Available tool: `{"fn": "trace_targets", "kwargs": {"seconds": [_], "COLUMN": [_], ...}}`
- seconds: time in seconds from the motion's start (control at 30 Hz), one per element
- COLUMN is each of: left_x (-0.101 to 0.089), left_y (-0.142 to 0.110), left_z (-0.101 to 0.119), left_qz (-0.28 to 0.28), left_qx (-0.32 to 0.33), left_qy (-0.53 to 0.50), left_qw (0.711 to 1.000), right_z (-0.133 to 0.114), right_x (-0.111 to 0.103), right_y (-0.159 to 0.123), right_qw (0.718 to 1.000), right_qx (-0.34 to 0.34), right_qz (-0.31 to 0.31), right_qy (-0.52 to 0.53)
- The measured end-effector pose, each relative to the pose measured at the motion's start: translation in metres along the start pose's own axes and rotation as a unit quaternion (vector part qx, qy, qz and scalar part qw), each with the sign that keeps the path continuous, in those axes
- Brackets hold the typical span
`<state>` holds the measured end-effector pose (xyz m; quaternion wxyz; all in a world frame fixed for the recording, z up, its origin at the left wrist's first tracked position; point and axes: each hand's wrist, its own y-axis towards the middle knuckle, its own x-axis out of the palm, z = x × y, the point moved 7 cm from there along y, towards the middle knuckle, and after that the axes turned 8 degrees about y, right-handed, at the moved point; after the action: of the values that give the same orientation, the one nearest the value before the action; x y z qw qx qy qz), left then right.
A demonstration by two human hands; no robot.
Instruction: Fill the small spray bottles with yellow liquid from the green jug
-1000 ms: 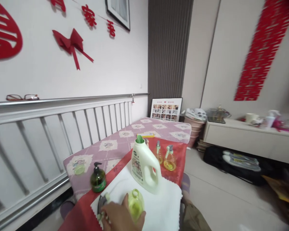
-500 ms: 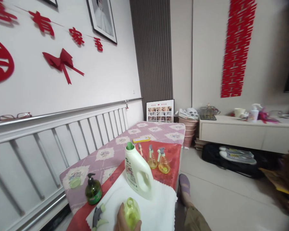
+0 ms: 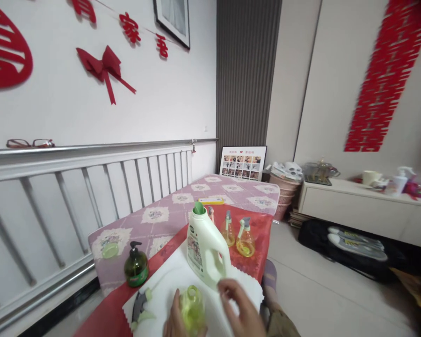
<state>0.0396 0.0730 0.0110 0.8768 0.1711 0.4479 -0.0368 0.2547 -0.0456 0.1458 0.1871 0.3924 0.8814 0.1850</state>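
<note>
My left hand (image 3: 174,318) is wrapped around a clear yellow-green spray bottle (image 3: 192,306), its mouth uncovered, low on the white cloth (image 3: 161,290). My right hand (image 3: 241,309) is beside the lower handle end of a pale green detergent jug (image 3: 199,250). Its fingers are loosely bent and slightly blurred, with nothing seen in them; whether they touch the jug, I cannot tell. The jug stands upright, a green spout showing in its mouth. Left of my left hand lies a grey-and-green spray head (image 3: 139,306).
Two spray bottles of yellow liquid (image 3: 245,243) stand behind the jug on a red cloth (image 3: 263,220). A dark green pump bottle (image 3: 136,267) is at the left, near a green lid (image 3: 110,250). A yellow-edged box (image 3: 211,201) lies further back. Beside the table is a metal railing (image 3: 136,182).
My right hand has come into view at the lower right, close to the jug. My left hand still holds the spray bottle. The camera view has shifted.
</note>
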Motion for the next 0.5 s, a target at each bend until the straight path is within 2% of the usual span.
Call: {"fn": "trace_targets", "kwargs": {"seconds": [0.1,0.13,0.23,0.37,0.5], "left_x": [-0.002,-0.002,-0.004,-0.007,-0.009], "left_y": [-0.001,-0.001,-0.002,-0.002,-0.002], "left_z": [0.002,0.003,0.006,0.007,0.004], "left_qz": [-0.006,-0.012,-0.027,-0.035,-0.043], "left_qx": [-0.006,-0.003,0.011,0.02,0.003], "left_qy": [-0.019,-0.026,-0.044,-0.047,-0.065], "left_qw": [1.0,1.0,0.999,0.998,0.997], "right_z": [0.006,0.009,0.016,0.021,0.025], "right_x": [-0.009,-0.011,0.0,0.034,0.051], "right_y": [0.008,0.015,0.039,0.05,0.044], "right_qw": [0.99,0.985,0.983,0.983,0.986], "right_qx": [0.078,0.097,0.127,0.142,0.146], "right_qz": [0.098,0.114,0.083,0.012,0.022], "right_qy": [0.068,0.085,0.106,0.113,0.075]}}
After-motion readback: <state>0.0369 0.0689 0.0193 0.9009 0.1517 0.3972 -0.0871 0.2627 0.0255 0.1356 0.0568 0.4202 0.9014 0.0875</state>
